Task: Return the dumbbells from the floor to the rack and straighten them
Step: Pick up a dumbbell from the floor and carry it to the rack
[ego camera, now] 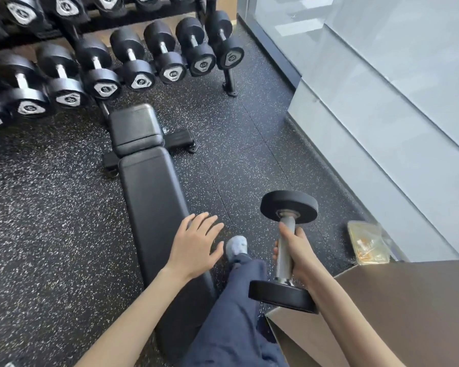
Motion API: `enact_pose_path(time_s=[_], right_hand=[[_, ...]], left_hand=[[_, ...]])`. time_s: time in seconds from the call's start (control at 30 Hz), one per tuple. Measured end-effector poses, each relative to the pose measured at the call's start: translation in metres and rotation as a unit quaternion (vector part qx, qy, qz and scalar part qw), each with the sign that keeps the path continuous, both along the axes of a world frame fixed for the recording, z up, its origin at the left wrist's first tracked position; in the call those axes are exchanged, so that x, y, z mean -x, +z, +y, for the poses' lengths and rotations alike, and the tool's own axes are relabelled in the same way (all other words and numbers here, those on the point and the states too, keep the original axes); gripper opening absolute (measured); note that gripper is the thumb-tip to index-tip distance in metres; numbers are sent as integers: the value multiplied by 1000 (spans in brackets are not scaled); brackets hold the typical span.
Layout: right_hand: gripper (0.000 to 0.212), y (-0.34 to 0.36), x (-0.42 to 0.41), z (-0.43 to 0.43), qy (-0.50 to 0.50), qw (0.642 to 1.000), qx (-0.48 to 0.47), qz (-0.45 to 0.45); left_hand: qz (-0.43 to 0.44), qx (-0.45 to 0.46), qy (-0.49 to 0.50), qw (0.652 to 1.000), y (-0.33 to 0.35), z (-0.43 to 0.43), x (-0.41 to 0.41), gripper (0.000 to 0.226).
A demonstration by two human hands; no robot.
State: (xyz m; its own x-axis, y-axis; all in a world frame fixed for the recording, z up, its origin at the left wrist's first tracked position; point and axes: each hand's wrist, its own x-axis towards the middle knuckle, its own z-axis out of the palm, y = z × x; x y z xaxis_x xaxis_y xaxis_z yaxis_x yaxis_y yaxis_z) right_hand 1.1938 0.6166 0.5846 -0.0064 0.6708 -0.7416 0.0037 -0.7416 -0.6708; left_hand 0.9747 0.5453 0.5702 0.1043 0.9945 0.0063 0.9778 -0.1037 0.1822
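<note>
Right fingers (300, 235) wrap the dumbbell (285, 251) handle, left fingers (210, 226) spread wide, empty; it may slip onto the foot (237, 246) below.

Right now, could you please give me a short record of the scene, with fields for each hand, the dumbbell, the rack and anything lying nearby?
right hand: closed around the chrome handle of a dumbbell, off the floor, handle near upright
left hand: open, fingers spread, holding nothing, over the end of the bench
rack: lower row filled with black dumbbells, upper row partly in view
bench: black, flat, between person and rack
floor: speckled rubber
nearby: clear plastic container by the wall
</note>
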Motion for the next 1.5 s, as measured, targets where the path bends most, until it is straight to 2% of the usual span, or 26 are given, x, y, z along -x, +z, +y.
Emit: enact_pose_path(time_s=[0.13, 0.27, 0.53, 0.83, 1.03, 1.27, 1.5], right_hand=[[27, 5, 15, 53, 24, 999, -32, -37], [29, 20, 37, 124, 65, 996, -31, -61], [26, 41, 88, 254, 77, 995, -56, -31], [21, 30, 113, 374, 94, 995, -30, -7], [24, 40, 134, 491, 120, 990, -70, 2], [25, 59, 144, 608, 167, 978, -126, -6], [25, 48, 141, 674, 149, 985, -89, -5]], left_hand=[[-11, 8, -25, 1000, -1, 63, 8, 44], [-38, -5, 3, 999, 9, 129, 24, 40], [-24, -17, 26, 999, 28, 238, 73, 45], [-28, -23, 65, 997, 19, 332, 99, 44], [5, -19, 85, 996, 35, 431, 114, 39], [-5, -36, 130, 991, 61, 556, 116, 45], [-9, -18, 105, 994, 49, 631, 115, 43]])
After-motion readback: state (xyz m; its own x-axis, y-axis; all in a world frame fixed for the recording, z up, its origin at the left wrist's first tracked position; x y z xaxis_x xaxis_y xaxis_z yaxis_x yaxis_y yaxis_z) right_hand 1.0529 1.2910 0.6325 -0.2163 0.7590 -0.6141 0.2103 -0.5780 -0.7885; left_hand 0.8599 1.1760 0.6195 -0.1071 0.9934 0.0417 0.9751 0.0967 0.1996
